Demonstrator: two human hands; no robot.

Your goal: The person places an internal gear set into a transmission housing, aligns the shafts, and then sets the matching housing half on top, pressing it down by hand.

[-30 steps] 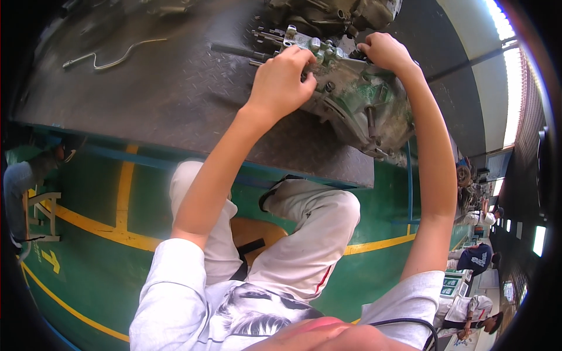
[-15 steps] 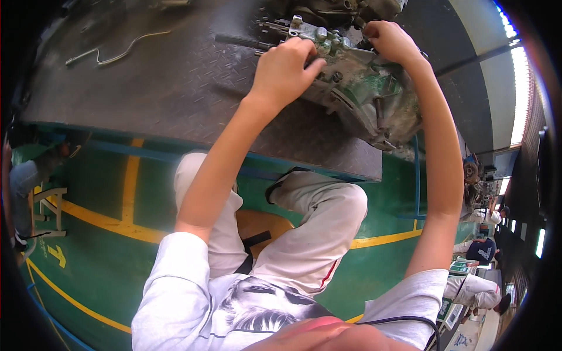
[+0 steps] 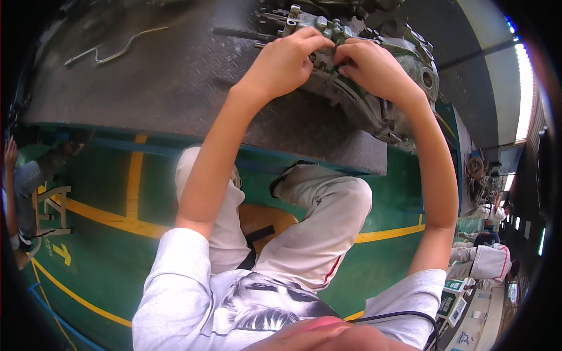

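A greasy metal gearbox housing (image 3: 351, 105), with bolts, shafts and green-stained areas, lies at the workbench's far right side. My left hand (image 3: 280, 65) is at its left part, with the index finger stretched along the metal and the thumb apart below it. Close beside it, my right hand (image 3: 374, 69) bends over the housing's middle, thumb and fingers pinched together near a small dark spot. What they pinch is hidden. Rods (image 3: 243, 34) stick out of the housing to the left. A round opening (image 3: 428, 78) shows at its right end.
On the dark tread-plate workbench (image 3: 146, 99), a bent metal rod (image 3: 117, 52) lies far left. My legs (image 3: 316, 234) are under the bench's front edge, above a green floor with yellow lines. Other people (image 3: 489, 260) are at the right, and one (image 3: 29, 175) at the left.
My right hand has moved left and nearer from the housing's far side, coming close to my left hand. My left hand has shifted slightly, its index finger now stretched to the right.
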